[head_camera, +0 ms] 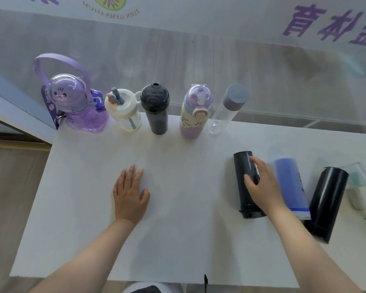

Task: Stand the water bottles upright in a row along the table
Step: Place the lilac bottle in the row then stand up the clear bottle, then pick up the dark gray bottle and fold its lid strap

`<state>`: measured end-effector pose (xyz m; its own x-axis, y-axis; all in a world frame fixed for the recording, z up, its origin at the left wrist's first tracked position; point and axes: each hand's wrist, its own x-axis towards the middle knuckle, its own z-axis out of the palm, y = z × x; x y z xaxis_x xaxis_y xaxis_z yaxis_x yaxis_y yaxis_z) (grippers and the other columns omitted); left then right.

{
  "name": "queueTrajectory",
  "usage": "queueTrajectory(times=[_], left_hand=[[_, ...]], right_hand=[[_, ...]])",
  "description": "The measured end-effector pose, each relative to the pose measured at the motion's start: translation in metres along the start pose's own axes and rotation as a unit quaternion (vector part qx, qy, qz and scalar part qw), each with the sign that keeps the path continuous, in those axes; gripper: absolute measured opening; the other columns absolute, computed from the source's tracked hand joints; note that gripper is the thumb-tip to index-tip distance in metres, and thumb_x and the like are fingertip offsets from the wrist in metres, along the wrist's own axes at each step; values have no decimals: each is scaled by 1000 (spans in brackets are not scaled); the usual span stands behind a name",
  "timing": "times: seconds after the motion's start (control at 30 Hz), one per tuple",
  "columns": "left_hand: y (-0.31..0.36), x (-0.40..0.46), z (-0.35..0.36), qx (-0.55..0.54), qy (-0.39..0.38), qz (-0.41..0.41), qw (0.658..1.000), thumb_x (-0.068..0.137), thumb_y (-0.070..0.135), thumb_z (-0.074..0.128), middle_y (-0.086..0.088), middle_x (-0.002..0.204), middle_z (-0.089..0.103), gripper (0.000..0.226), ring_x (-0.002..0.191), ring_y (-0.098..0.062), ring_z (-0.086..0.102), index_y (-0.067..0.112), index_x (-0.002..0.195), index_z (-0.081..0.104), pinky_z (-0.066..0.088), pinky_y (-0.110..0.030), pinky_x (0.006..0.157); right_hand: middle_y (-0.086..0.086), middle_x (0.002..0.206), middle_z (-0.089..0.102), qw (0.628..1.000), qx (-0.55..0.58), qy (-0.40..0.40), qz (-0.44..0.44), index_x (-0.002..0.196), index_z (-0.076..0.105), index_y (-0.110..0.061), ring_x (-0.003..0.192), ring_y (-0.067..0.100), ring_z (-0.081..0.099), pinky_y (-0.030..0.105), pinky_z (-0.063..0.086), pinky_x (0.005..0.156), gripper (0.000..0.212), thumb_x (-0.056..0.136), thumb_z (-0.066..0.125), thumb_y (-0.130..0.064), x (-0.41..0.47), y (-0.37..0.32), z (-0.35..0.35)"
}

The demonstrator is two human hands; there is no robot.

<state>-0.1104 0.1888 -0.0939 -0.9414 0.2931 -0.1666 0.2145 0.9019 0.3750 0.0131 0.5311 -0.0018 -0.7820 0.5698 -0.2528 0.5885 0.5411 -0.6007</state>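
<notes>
Several bottles stand upright in a row along the far edge of the white table (93,208): a purple bear-shaped bottle (80,108), a white straw bottle (124,111), a dark grey flask (155,108), a purple and cream bottle (193,113) and a clear bottle with a grey cap (228,108). On the right lie a black flask (243,178), a blue bottle (291,185) and a second black flask (325,204). My right hand (260,180) wraps around the lying black flask. My left hand (130,193) rests flat on the table, fingers apart.
A glass pane with purple lettering rises behind the table. At the far right edge lie a clear cup (356,172) and a white object (361,197). The floor shows beyond the table's left edge.
</notes>
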Motion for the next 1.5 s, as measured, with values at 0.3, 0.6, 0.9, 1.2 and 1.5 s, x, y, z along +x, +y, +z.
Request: queueTrajectory(times=[0.3,0.6,0.9,1.2,1.5], left_hand=[[40,-3,8,-36,1,-54,998,72,39,32,-16,150,39,73,138,-37,31,11,138,48,21,-49,113],[149,-67,47,-112,-117,127,979,79,44,39,-5,148,42,66,140,-24,34,14,138,47,16,-28,115],[235,-103,35,-270,-242,171,916,78,51,67,27,155,12,81,141,10,13,57,141,17,17,-16,113],[276,-112,30,-419,-179,70,888,78,45,67,11,138,50,68,116,-4,57,39,139,39,46,-26,100],[314,-87,1,-510,-119,-111,845,83,55,62,2,109,69,47,94,-9,68,18,112,60,52,-38,94]], right_hand=[[-5,156,25,996,-6,-66,51,152,7,-30,138,18,34,36,38,104,90,85,67,-41,-54,31,6],[-2,142,42,980,118,-127,102,147,11,-35,116,18,52,40,50,95,87,82,69,-44,-48,43,-16],[-5,123,59,933,250,-202,160,143,24,-39,105,16,63,43,54,91,77,81,68,-51,-53,62,-43],[-4,121,67,901,322,-255,140,132,52,-28,106,14,66,44,55,91,66,79,61,-65,-38,70,-86],[-19,136,51,939,227,-234,-113,143,30,-36,123,-1,51,21,42,100,77,80,74,-33,-48,64,-111]])
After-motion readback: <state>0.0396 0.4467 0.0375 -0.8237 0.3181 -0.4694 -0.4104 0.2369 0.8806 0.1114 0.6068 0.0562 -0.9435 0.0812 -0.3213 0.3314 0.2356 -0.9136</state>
